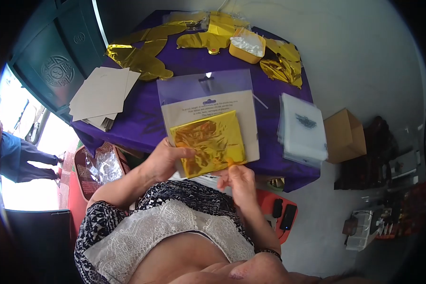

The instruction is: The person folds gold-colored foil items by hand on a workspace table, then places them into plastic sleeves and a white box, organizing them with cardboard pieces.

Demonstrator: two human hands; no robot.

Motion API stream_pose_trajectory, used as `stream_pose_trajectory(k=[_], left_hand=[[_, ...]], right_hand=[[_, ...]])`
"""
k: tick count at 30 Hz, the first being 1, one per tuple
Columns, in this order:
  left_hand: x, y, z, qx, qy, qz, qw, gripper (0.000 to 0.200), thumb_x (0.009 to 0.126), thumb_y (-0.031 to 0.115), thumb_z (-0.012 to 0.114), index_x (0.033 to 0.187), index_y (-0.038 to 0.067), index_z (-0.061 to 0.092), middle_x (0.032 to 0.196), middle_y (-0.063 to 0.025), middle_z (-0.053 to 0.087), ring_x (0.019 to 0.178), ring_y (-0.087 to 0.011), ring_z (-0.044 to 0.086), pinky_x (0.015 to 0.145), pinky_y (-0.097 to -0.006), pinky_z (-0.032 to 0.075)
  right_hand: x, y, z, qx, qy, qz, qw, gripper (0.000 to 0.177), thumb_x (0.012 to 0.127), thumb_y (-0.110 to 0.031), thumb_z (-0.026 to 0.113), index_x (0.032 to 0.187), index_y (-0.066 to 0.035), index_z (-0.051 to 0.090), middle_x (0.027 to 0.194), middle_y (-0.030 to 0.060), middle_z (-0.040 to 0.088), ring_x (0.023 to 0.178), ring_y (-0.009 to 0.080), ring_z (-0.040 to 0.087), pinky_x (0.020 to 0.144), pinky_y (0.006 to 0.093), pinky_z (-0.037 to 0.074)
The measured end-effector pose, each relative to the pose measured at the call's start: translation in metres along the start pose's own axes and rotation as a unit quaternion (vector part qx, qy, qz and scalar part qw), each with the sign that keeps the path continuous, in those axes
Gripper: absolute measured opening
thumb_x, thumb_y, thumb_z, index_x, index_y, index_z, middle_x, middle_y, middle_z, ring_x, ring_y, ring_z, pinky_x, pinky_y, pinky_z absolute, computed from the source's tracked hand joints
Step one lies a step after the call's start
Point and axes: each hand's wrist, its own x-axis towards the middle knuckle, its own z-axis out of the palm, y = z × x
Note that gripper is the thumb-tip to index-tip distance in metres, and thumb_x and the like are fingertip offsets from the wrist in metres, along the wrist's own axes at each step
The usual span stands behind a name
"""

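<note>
My left hand (164,160) grips the lower left edge of a clear plastic bag (203,85), its thumb lying over the front. Inside the bag is a pale printed card (249,118), and a folded gold foil sheet (213,142) lies against the card's lower part. At the bottom right corner of the foil, my right hand (237,182) has its fingers bent together near the bag's lower edge. Whether those fingers pinch the edge is too small to tell.
On the purple table (142,123) lie pale cards (99,94), gold foil pieces (146,52), a yellow container (247,46) of white material and clear bags (304,125). A cardboard box (344,135) stands right. A red basket (87,177) is below left; a person (23,156) stands outside.
</note>
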Motion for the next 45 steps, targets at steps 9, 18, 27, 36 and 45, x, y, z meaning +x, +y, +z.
stream_pose_trajectory(k=[9,18,27,36,45], left_hand=[[-0.048,-0.005,-0.036,0.073,-0.009,-0.117,0.990,0.054,0.079,-0.016,0.062,0.131,-0.003,0.059,0.127,-0.0144,0.067,0.113,-0.0239,0.065,0.102,-0.0365,0.050],[-0.061,-0.029,-0.053,0.113,-0.054,-0.189,0.974,0.053,0.084,-0.013,0.065,0.135,0.000,0.058,0.131,-0.0110,0.065,0.118,-0.0184,0.062,0.105,-0.0315,0.046],[-0.072,-0.032,-0.074,0.281,-0.107,-0.270,0.915,0.058,0.096,0.020,0.068,0.146,0.001,0.045,0.145,-0.0103,0.053,0.133,-0.0183,0.047,0.111,-0.0330,0.036],[-0.065,-0.029,-0.056,0.253,-0.084,-0.231,0.936,0.057,0.099,0.041,0.061,0.136,-0.003,0.055,0.127,-0.0149,0.065,0.114,-0.0227,0.063,0.099,-0.0333,0.048],[0.013,0.055,-0.018,0.280,0.027,-0.082,0.956,0.051,0.103,0.039,0.052,0.108,-0.010,0.064,0.084,-0.0202,0.073,0.069,-0.0234,0.072,0.061,-0.0289,0.056]], right_hand=[[-0.022,-0.033,-0.020,-0.069,0.074,-0.058,0.993,0.054,0.102,-0.040,0.057,0.129,0.006,0.055,0.112,0.0141,0.068,0.094,0.0153,0.065,0.082,0.0290,0.052],[-0.016,-0.013,0.000,0.006,-0.003,-0.029,1.000,0.040,0.096,-0.023,0.069,0.125,0.003,0.062,0.119,0.0073,0.068,0.107,0.0130,0.061,0.097,0.0281,0.044],[-0.042,0.006,-0.007,-0.069,-0.001,0.025,0.997,0.030,0.095,-0.021,0.072,0.114,0.001,0.070,0.104,0.0023,0.072,0.090,0.0076,0.061,0.081,0.0245,0.048],[-0.045,-0.004,-0.012,-0.112,-0.015,0.018,0.993,0.027,0.091,-0.019,0.075,0.111,0.000,0.072,0.099,0.0015,0.072,0.085,0.0070,0.063,0.077,0.0247,0.051],[0.077,-0.092,0.001,-0.113,0.002,-0.014,0.994,0.029,0.086,-0.008,0.071,0.110,0.007,0.068,0.099,0.0098,0.072,0.087,0.0151,0.068,0.078,0.0298,0.054]])
